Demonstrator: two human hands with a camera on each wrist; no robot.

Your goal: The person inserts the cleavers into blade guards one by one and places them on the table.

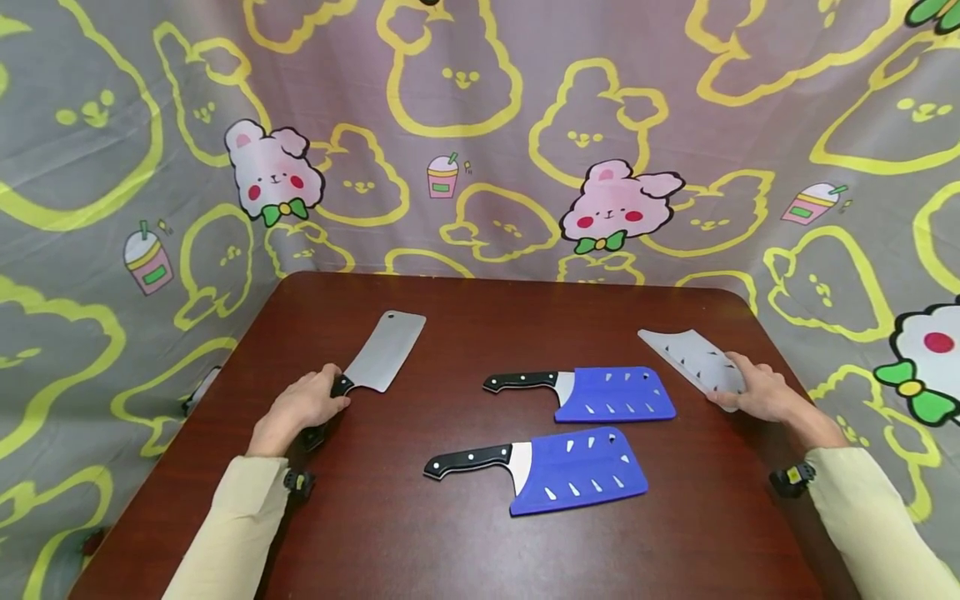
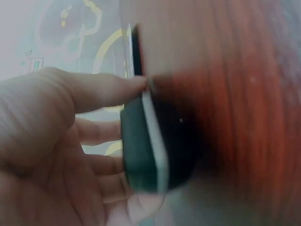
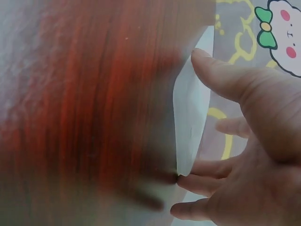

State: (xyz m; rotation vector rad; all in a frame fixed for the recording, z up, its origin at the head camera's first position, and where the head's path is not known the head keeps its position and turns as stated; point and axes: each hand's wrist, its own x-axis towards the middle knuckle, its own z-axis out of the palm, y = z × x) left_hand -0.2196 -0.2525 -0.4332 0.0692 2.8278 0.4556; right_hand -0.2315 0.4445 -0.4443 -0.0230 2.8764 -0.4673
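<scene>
On the table's left side, my left hand (image 1: 303,402) holds a cleaver (image 1: 387,350) by its black riveted handle. The bare steel blade points away to the upper right. In the left wrist view the thumb lies on the handle (image 2: 141,146), with the other fingers around its far side. At the right, my right hand (image 1: 759,388) grips the outer end of a whitish blade cover (image 1: 693,358) with small slots. The right wrist view shows the thumb at one edge of the cover (image 3: 190,113) and fingertips at its other end.
Two cleavers with black handles lie between the hands, their blades inside blue slotted covers: one farther back (image 1: 615,396), one nearer (image 1: 581,473). All this is on a dark red wooden table (image 1: 465,550). A patterned curtain (image 1: 480,167) hangs behind and at both sides.
</scene>
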